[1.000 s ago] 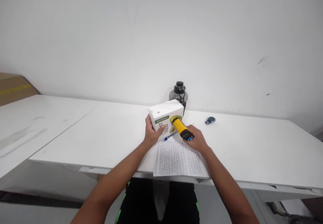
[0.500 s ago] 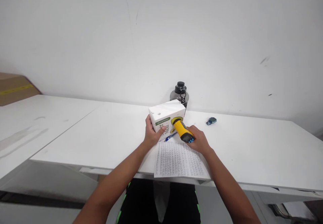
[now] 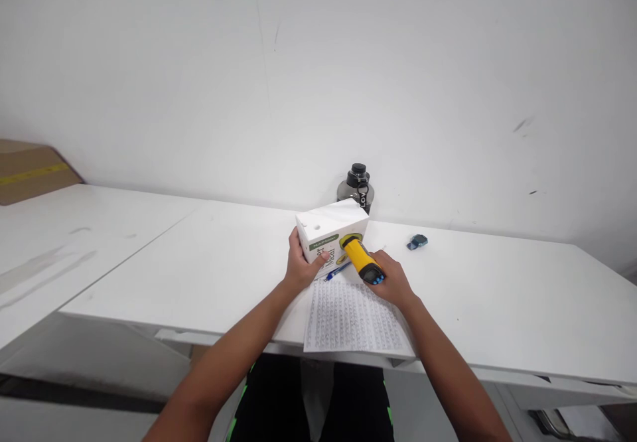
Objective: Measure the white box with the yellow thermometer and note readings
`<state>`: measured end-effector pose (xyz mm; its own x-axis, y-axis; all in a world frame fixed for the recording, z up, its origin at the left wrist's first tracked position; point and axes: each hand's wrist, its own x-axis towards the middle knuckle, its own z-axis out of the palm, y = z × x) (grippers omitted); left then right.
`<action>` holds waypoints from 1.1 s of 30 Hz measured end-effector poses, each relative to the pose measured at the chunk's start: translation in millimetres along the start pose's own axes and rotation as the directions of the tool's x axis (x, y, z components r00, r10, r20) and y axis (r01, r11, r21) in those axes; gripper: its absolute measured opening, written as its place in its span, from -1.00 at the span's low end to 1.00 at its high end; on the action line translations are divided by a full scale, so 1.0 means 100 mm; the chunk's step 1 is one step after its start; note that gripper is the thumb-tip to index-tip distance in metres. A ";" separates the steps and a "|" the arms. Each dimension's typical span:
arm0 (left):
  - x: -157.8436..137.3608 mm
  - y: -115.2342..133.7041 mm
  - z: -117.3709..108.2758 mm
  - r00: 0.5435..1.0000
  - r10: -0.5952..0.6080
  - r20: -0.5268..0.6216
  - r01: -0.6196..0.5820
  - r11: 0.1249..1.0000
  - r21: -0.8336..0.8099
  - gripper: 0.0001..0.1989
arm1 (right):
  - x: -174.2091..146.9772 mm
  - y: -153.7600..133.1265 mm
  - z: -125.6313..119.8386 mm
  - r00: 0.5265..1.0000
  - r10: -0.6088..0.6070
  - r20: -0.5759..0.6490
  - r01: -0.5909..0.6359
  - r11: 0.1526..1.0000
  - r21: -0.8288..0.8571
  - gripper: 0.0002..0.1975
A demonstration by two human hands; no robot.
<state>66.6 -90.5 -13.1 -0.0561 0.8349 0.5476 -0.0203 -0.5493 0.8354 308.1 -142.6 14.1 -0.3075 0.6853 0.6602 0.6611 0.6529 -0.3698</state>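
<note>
A white box with a green label and "Meal" printed on its front is gripped at its left side by my left hand, thumb across the front face. My right hand is closed around the handle of a yellow and black infrared thermometer, its small screen and blue buttons facing me. The thermometer's nose points at the box front, close to the printed picture; I cannot tell whether they touch. Below the box, a blue pen lies at the top of a sheet of paper covered with rows of writing.
Behind the white box a dark bottle stands near the wall. A small teal object lies to the right on the white table. A cardboard box with yellow tape sits at the far left.
The view has shifted very slightly. Both hands keep their hold on the white box and the thermometer, with almost no movement between them.
</note>
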 end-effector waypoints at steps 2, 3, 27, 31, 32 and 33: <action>0.00 0.00 0.00 1.000 0.007 0.011 -0.007 1.000 -0.003 -0.07 | 0.00 0.01 0.00 1.000 -0.012 -0.005 0.012 1.000 -0.006 -0.88; 0.00 0.00 0.00 1.000 0.011 0.013 -0.011 1.000 0.000 -0.07 | 0.00 0.01 0.00 1.000 -0.013 -0.005 0.013 1.000 -0.010 -0.89; 0.29 -0.17 -0.06 0.947 -0.042 -0.318 0.136 0.951 0.279 0.04 | 0.12 0.16 0.02 0.600 0.754 -0.266 -0.650 0.654 0.387 -0.63; 0.28 -0.19 -0.06 0.951 -0.027 -0.308 0.120 0.951 0.284 0.04 | 0.12 0.13 0.03 0.615 0.746 -0.255 -0.637 0.661 0.397 -0.62; 0.28 -0.19 -0.06 0.952 -0.016 -0.307 0.109 0.952 0.287 0.04 | 0.12 0.13 0.03 0.618 0.744 -0.254 -0.635 0.663 0.396 -0.63; 0.28 -0.20 -0.06 0.952 -0.005 -0.306 0.098 0.952 0.289 0.04 | 0.12 0.13 0.03 0.619 0.743 -0.253 -0.635 0.664 0.394 -0.63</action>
<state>59.2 -56.2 -14.5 -0.3583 0.7867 0.5027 0.2638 -0.4312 0.8628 311.2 -124.8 14.6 0.4743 0.8277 0.2998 0.3645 0.1254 -0.9227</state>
